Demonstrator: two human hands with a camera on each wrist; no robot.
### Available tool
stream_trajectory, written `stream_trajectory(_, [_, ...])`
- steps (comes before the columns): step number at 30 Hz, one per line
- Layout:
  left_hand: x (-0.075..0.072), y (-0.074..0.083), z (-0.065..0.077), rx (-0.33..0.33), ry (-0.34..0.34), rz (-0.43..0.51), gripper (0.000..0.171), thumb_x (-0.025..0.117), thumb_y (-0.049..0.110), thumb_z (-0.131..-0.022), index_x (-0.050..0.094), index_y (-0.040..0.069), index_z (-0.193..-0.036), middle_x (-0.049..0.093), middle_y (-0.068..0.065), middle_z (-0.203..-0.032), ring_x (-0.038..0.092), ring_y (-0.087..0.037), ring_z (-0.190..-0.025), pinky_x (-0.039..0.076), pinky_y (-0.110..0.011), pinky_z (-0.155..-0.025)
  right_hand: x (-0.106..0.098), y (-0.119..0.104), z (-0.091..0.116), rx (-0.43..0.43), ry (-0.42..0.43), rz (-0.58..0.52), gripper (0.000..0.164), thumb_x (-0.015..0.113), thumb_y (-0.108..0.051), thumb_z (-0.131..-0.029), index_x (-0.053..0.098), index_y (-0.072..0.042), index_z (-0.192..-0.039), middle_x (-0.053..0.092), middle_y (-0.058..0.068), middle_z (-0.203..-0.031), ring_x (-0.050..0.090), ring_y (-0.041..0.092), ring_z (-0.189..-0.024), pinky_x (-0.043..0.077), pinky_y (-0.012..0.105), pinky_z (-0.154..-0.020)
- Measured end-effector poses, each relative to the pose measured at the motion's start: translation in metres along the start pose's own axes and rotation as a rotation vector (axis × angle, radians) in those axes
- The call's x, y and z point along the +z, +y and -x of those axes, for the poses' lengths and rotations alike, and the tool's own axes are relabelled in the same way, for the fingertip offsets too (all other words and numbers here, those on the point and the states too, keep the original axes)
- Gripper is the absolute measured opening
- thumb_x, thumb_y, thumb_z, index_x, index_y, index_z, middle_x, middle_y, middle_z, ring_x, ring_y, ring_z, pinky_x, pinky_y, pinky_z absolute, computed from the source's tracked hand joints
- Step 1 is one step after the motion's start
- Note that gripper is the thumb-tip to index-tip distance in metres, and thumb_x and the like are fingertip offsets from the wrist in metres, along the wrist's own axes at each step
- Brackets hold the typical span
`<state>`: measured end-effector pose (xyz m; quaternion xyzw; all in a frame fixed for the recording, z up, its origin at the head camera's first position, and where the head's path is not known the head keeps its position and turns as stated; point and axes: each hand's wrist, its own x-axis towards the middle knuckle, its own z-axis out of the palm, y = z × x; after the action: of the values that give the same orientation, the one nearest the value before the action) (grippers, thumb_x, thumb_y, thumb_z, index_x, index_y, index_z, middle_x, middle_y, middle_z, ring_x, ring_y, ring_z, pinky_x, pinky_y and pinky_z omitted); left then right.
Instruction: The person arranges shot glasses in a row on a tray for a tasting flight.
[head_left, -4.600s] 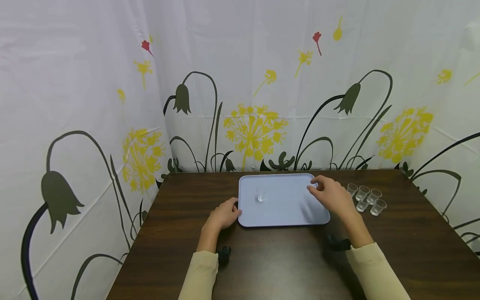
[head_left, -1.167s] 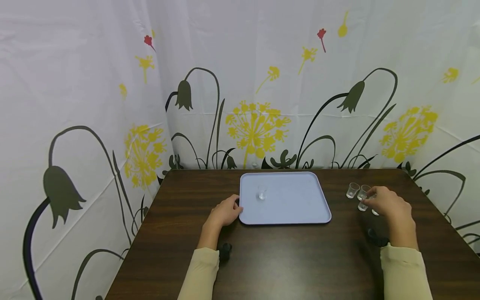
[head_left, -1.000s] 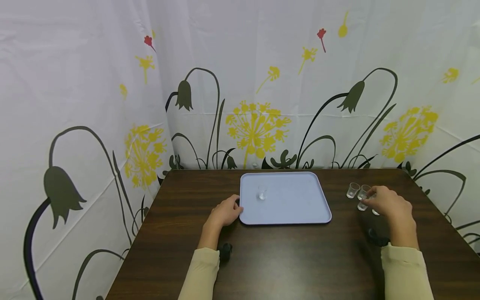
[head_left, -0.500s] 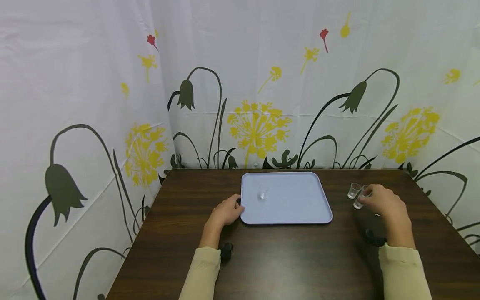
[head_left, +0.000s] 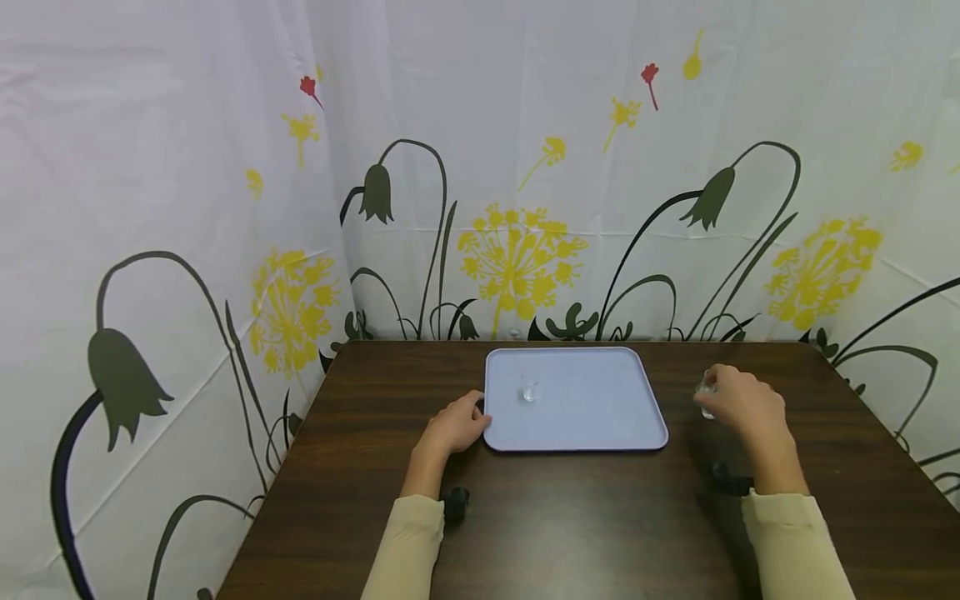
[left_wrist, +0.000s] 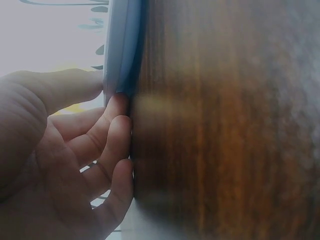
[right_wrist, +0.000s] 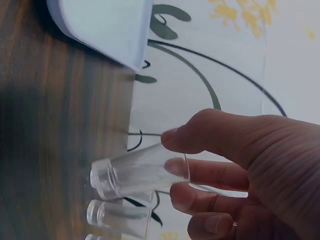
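My left hand (head_left: 454, 423) grips the left rim of a pale blue tray (head_left: 592, 417). In the left wrist view the thumb lies against the outer side of the tray (left_wrist: 119, 45) and fingertips are at its underside. One clear shot glass (head_left: 530, 391) stands on the tray, left of its middle. Right of the tray, my right hand (head_left: 746, 402) pinches another clear shot glass (right_wrist: 145, 172) near its rim between thumb and fingers. That glass leans slightly; whether its base touches the table I cannot tell.
In the right wrist view more shot glasses (right_wrist: 120, 218) stand close beside the held one; my right hand hides them from the head view. The dark wooden table (head_left: 570, 517) ends at a white flowered curtain (head_left: 450, 83).
Earlier my right hand was over the tray, then went right to the glasses. Over the last second it has moved left with a shot glass. My left hand has stayed at the tray's rim.
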<state>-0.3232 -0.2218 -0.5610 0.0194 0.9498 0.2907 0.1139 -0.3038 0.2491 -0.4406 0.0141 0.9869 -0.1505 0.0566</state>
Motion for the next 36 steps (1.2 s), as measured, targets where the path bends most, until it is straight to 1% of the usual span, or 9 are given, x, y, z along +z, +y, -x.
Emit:
stream_trajectory(4, [0.001,0.000,0.001,0.003,0.006,0.008,0.052,0.065,0.036,-0.106,0.054,0.017,-0.153,0.065,0.006,-0.090,0.061,-0.017,-0.075,0.044,-0.042,-0.076,0.005,-0.010,-0.003,-0.019,0.021,0.044,0.044,0.068,-0.035,-0.095,0.066,-0.001,-0.124,0.073,0.028,-0.115,0.067,0.054,-0.099,0.048,0.071,-0.083])
stream_trajectory(9, [-0.002,0.001,0.003,0.014,0.006,0.006,0.056,0.069,0.037,-0.103,0.054,0.015,-0.153,0.066,0.005,-0.092,0.062,-0.017,-0.078,0.045,-0.045,-0.080,0.009,-0.026,-0.006,-0.068,0.057,0.083,0.035,0.071,-0.032,-0.094,0.070,-0.003,-0.114,0.076,0.020,-0.105,0.068,0.043,-0.086,0.051,0.065,-0.075])
stream_trajectory(11, [-0.004,0.001,0.004,0.023,-0.002,0.004,0.061,0.072,0.040,-0.100,0.054,0.014,-0.153,0.067,0.004,-0.095,0.062,-0.018,-0.081,0.046,-0.048,-0.083,0.009,-0.032,-0.007,-0.087,0.074,0.092,0.035,0.071,-0.031,-0.094,0.070,-0.003,-0.114,0.076,0.019,-0.103,0.067,0.039,-0.082,0.052,0.063,-0.073])
stream_trajectory(16, [-0.003,-0.002,0.002,0.055,-0.018,0.002,0.071,0.078,0.043,-0.095,0.052,0.012,-0.154,0.067,0.005,-0.098,0.061,-0.017,-0.084,0.047,-0.048,-0.084,0.010,-0.049,-0.007,-0.115,0.116,0.113,0.036,0.071,-0.030,-0.094,0.071,-0.003,-0.117,0.077,0.020,-0.106,0.067,0.037,-0.080,0.052,0.061,-0.072])
stream_trajectory(22, [0.005,-0.004,-0.004,0.056,-0.008,-0.017,0.061,0.076,0.037,-0.094,0.055,0.013,-0.147,0.065,0.006,-0.091,0.060,-0.016,-0.077,0.043,-0.042,-0.080,0.014,-0.068,-0.012,-0.150,0.170,0.139,0.027,0.069,-0.031,-0.095,0.073,-0.008,-0.107,0.078,0.015,-0.098,0.067,0.032,-0.074,0.052,0.056,-0.065])
stream_trajectory(26, [0.007,-0.006,-0.009,0.043,-0.040,-0.038,0.061,0.072,0.035,-0.094,0.053,0.014,-0.148,0.066,0.004,-0.088,0.060,-0.017,-0.073,0.043,-0.040,-0.075,0.017,-0.082,-0.015,-0.180,0.172,0.151,0.031,0.069,-0.035,-0.096,0.071,-0.006,-0.108,0.076,0.014,-0.093,0.066,0.032,-0.072,0.051,0.053,-0.062])
stream_trajectory(28, [0.008,-0.007,-0.011,0.030,-0.053,-0.052,0.062,0.070,0.036,-0.094,0.051,0.016,-0.149,0.066,0.003,-0.087,0.061,-0.016,-0.074,0.043,-0.040,-0.076,0.020,-0.089,-0.016,-0.192,0.169,0.158,0.034,0.069,-0.036,-0.096,0.070,-0.005,-0.111,0.075,0.014,-0.092,0.065,0.032,-0.072,0.051,0.053,-0.062])
stream_trajectory(32, [0.008,-0.008,-0.013,0.025,-0.047,-0.067,0.061,0.070,0.037,-0.095,0.051,0.018,-0.149,0.065,0.002,-0.086,0.061,-0.017,-0.075,0.044,-0.043,-0.080,0.027,-0.102,-0.019,-0.220,0.189,0.171,0.039,0.070,-0.038,-0.097,0.071,-0.004,-0.117,0.078,0.016,-0.099,0.069,0.034,-0.075,0.053,0.054,-0.063])
stream_trajectory(36, [0.011,-0.011,-0.015,0.021,-0.038,-0.080,0.065,0.070,0.039,-0.095,0.049,0.019,-0.153,0.064,0.002,-0.085,0.062,-0.018,-0.078,0.045,-0.048,-0.086,0.036,-0.113,-0.021,-0.249,0.209,0.176,0.040,0.071,-0.038,-0.097,0.073,-0.005,-0.120,0.081,0.016,-0.104,0.072,0.036,-0.076,0.054,0.054,-0.062])
